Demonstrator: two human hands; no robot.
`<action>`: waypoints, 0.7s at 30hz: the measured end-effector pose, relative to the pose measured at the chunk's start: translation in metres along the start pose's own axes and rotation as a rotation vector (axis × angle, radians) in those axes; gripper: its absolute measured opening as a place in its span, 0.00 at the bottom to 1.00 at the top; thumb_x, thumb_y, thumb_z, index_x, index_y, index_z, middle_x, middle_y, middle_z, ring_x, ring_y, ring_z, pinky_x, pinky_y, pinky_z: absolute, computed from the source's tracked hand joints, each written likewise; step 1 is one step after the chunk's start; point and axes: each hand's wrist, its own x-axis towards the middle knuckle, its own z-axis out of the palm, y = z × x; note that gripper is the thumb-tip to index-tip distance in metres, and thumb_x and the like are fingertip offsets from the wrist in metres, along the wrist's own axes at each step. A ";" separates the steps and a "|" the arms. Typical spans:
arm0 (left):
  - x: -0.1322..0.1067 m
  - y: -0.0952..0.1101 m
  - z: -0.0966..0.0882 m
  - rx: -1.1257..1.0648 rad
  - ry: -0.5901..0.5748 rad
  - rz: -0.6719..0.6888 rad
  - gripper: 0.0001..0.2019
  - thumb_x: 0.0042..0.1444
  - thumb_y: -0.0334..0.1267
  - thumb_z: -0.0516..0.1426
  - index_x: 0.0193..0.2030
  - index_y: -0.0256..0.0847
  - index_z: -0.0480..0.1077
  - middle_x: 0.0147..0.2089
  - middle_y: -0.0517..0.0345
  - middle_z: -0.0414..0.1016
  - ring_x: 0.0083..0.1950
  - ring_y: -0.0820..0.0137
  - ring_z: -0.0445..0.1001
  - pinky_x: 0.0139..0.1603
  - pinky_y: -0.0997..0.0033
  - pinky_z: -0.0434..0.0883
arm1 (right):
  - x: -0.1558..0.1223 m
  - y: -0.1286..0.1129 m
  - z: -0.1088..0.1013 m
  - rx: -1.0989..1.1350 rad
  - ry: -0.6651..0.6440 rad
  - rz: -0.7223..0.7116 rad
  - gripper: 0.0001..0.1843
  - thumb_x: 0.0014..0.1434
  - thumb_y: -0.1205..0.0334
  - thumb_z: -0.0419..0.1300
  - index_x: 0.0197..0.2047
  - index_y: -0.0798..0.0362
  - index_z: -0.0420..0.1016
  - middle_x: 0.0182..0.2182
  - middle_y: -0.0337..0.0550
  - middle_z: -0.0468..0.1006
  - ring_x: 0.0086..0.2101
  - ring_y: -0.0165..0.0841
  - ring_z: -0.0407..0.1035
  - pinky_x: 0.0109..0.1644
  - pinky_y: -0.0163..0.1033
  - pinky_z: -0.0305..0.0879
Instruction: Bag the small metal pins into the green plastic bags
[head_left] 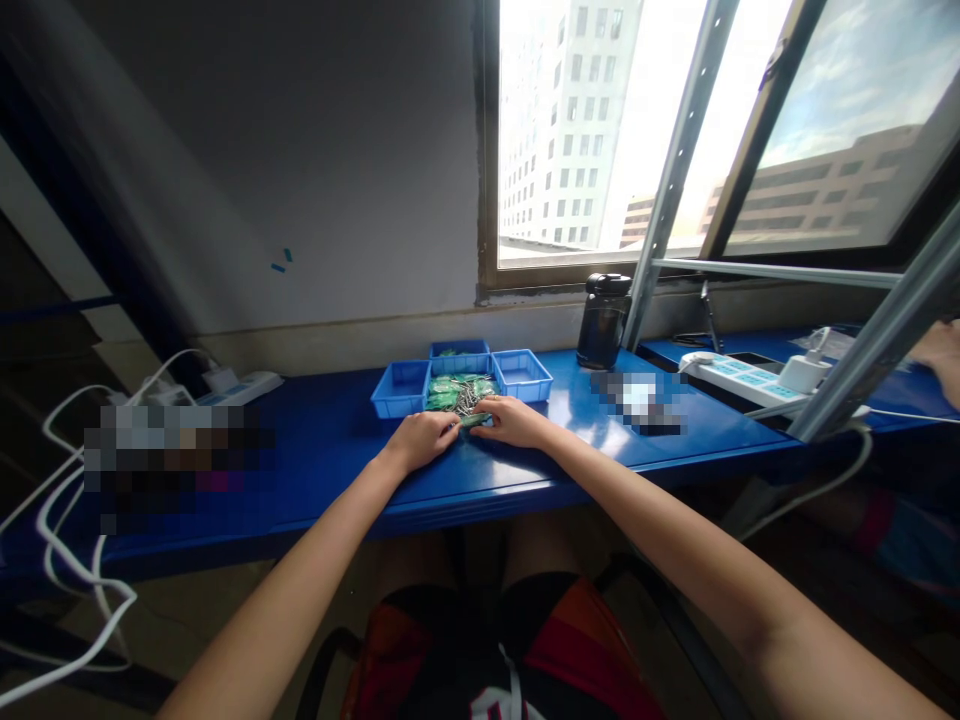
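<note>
Both my hands rest on the blue table (315, 450) just in front of a pile of small green circuit boards (459, 391) with metal pins. My left hand (421, 438) has its fingers curled, pinching a small green piece (472, 420) together with my right hand (512, 421), whose fingers are also bent onto it. The piece between the fingertips is too small to make out in detail.
Three blue plastic trays (401, 390) stand behind the pile. A dark jar (602, 322) sits by the window. White power strips lie at left (240, 387) and right (739, 374), with white cables (67, 500) hanging. Metal shelf struts (870, 345) cross at right; another person's hand (941, 355) shows there.
</note>
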 end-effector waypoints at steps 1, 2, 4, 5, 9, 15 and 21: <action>0.000 0.000 0.000 0.005 -0.003 -0.003 0.13 0.60 0.41 0.46 0.39 0.43 0.70 0.36 0.57 0.76 0.37 0.67 0.74 0.33 0.75 0.65 | 0.000 0.000 0.000 -0.008 0.000 0.009 0.11 0.53 0.58 0.60 0.37 0.56 0.72 0.30 0.43 0.72 0.30 0.28 0.64 0.33 0.31 0.57; 0.000 0.000 0.000 0.011 -0.006 -0.007 0.13 0.60 0.41 0.46 0.39 0.43 0.70 0.36 0.57 0.76 0.36 0.67 0.74 0.33 0.75 0.65 | 0.000 0.000 0.000 -0.013 -0.001 0.018 0.09 0.53 0.60 0.60 0.37 0.56 0.72 0.30 0.42 0.72 0.29 0.27 0.64 0.32 0.31 0.57; 0.000 0.000 0.000 0.026 -0.009 -0.015 0.12 0.60 0.41 0.46 0.38 0.42 0.70 0.35 0.56 0.76 0.35 0.67 0.74 0.32 0.75 0.64 | 0.001 -0.001 0.001 -0.015 0.002 0.035 0.07 0.53 0.63 0.59 0.36 0.57 0.72 0.29 0.42 0.72 0.27 0.26 0.63 0.32 0.31 0.56; 0.000 0.001 0.000 0.035 -0.009 -0.020 0.12 0.60 0.41 0.46 0.38 0.42 0.70 0.34 0.56 0.76 0.35 0.68 0.74 0.32 0.75 0.64 | 0.001 -0.001 0.001 -0.015 0.004 0.039 0.07 0.53 0.64 0.59 0.36 0.57 0.72 0.29 0.42 0.72 0.26 0.26 0.63 0.31 0.30 0.56; -0.001 0.001 0.001 0.061 -0.007 -0.032 0.12 0.60 0.41 0.47 0.37 0.42 0.69 0.32 0.56 0.75 0.32 0.68 0.74 0.30 0.76 0.63 | 0.000 -0.002 0.000 -0.023 0.009 0.045 0.07 0.54 0.63 0.58 0.36 0.56 0.72 0.28 0.43 0.72 0.26 0.26 0.63 0.30 0.30 0.55; 0.000 0.000 0.002 0.036 -0.004 -0.006 0.11 0.59 0.43 0.48 0.36 0.42 0.68 0.30 0.58 0.74 0.30 0.70 0.72 0.28 0.76 0.61 | -0.001 -0.005 -0.002 -0.055 0.013 0.007 0.05 0.55 0.63 0.58 0.33 0.55 0.71 0.27 0.41 0.71 0.27 0.26 0.63 0.31 0.30 0.55; 0.000 -0.001 0.003 0.021 0.014 0.012 0.11 0.59 0.42 0.48 0.35 0.41 0.68 0.31 0.58 0.72 0.32 0.71 0.71 0.30 0.76 0.62 | -0.002 -0.009 -0.003 -0.068 0.040 -0.042 0.08 0.56 0.59 0.56 0.31 0.56 0.69 0.26 0.41 0.70 0.27 0.27 0.62 0.32 0.30 0.55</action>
